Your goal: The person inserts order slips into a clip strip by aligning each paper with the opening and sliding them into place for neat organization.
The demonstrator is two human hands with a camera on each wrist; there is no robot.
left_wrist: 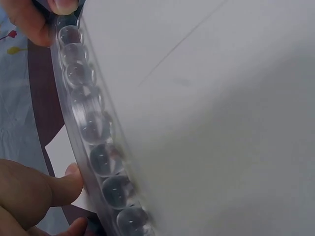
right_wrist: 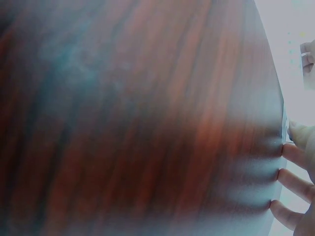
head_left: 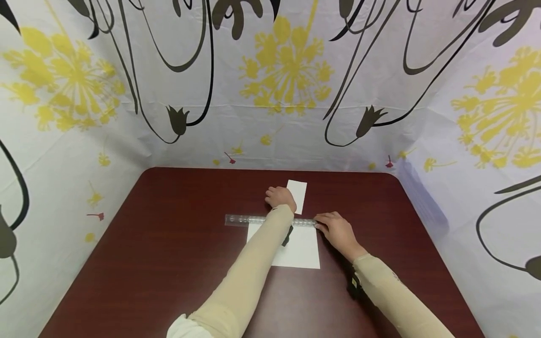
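A clear ruler [head_left: 241,220] with a row of round bumps lies across the far end of a white sheet of paper [head_left: 302,253]. My right hand [head_left: 338,232] pinches the ruler's right end between thumb and finger, its other fingers spread down to the table. Past the ruler is my left hand [head_left: 280,197], palm down with bent fingers. The left wrist view shows the left thumb [left_wrist: 66,189] right at the ruler's far edge. The other left fingers are mostly hidden, so I cannot tell whether they hold anything. A thin straight line crosses the sheet in that view.
A smaller white paper strip [head_left: 297,195] lies beyond the ruler, beside the left hand. The dark red-brown table [head_left: 169,263] has rounded far corners. Patterned cloth [head_left: 232,94] hangs round its back and sides. Dark straps show at both wrists.
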